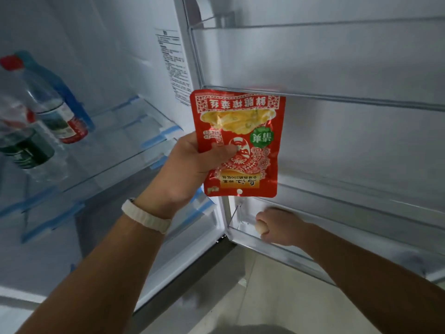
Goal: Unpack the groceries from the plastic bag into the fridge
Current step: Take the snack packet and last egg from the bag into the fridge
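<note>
My left hand [190, 169] grips a red foil snack packet [240, 131] by its lower left edge, thumb on the front. The packet is upside down, with yellow food pictured on it, and is held upright in front of the open fridge door's middle shelf rail [361, 100]. My right hand [281, 227] is lower, closed in a fist inside the door's bottom bin [361, 213], with a small pale object [261, 229] in its fingers; what it is cannot be told. The plastic bag is out of view.
Two clear water bottles [55, 112] [21, 141] stand on a glass shelf [115, 150] inside the fridge at left. Blue-trimmed shelves and drawers lie below. A printed label [173, 66] is on the inner wall. Pale floor [277, 297] shows beneath the door.
</note>
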A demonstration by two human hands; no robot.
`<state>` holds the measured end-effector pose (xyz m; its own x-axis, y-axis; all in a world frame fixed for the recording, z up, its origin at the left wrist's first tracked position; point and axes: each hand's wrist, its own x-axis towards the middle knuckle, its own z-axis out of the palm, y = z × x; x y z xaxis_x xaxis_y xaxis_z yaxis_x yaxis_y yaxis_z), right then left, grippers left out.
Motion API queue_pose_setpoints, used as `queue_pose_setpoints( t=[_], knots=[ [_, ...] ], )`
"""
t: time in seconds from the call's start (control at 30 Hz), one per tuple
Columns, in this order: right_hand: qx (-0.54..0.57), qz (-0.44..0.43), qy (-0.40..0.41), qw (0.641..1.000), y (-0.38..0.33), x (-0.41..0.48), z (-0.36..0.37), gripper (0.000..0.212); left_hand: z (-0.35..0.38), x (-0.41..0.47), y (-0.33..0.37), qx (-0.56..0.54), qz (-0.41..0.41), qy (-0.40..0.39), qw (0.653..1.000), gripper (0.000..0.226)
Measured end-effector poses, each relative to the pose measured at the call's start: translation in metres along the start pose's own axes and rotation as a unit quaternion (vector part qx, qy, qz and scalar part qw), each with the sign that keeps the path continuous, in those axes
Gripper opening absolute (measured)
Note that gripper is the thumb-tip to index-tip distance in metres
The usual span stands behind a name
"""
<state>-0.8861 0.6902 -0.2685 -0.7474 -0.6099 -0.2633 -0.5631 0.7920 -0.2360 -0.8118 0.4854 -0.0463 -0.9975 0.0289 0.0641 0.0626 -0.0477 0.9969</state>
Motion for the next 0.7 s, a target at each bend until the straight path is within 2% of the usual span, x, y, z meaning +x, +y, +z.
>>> queue_pose_setpoints(
  t=[0.1, 0.23, 0.33, 0.43, 0.53, 0.6, 0.7],
  knots=[
    [-0.022, -0.007, -0.009, 1.0, 0.002, 0.002, 0.005, 0.022, -0.002, 0.011, 0.001, -0.011, -0.014, -0.021, 1.0, 0.031],
    [-0.145, -0.053, -0.02, 0.988, -0.003, 0.002, 0.004, 0.027, -0.003, 0.029, 0.003, -0.013, -0.03, -0.053, 0.998, 0.026],
    [-0.181, -0.067, -0.036, 0.98, -0.004, 0.003, 0.007, 0.029, 0.0, 0.045, 0.008, -0.018, -0.034, -0.085, 0.996, 0.022],
    [-0.113, -0.039, -0.03, 0.992, 0.002, 0.004, 0.013, 0.023, 0.004, 0.058, 0.011, -0.027, -0.028, -0.098, 0.994, 0.025],
    [-0.108, -0.036, -0.04, 0.993, 0.007, 0.008, 0.017, 0.021, 0.003, 0.061, 0.007, -0.008, -0.038, -0.102, 0.994, 0.028],
    [-0.068, -0.002, -0.037, 0.997, 0.009, 0.007, 0.017, 0.019, 0.003, 0.059, 0.006, 0.011, -0.036, -0.1, 0.994, 0.027],
    [-0.026, 0.039, -0.017, 0.999, 0.009, 0.005, 0.013, 0.028, 0.009, 0.058, 0.005, 0.078, -0.017, -0.112, 0.99, 0.023]
  ],
)
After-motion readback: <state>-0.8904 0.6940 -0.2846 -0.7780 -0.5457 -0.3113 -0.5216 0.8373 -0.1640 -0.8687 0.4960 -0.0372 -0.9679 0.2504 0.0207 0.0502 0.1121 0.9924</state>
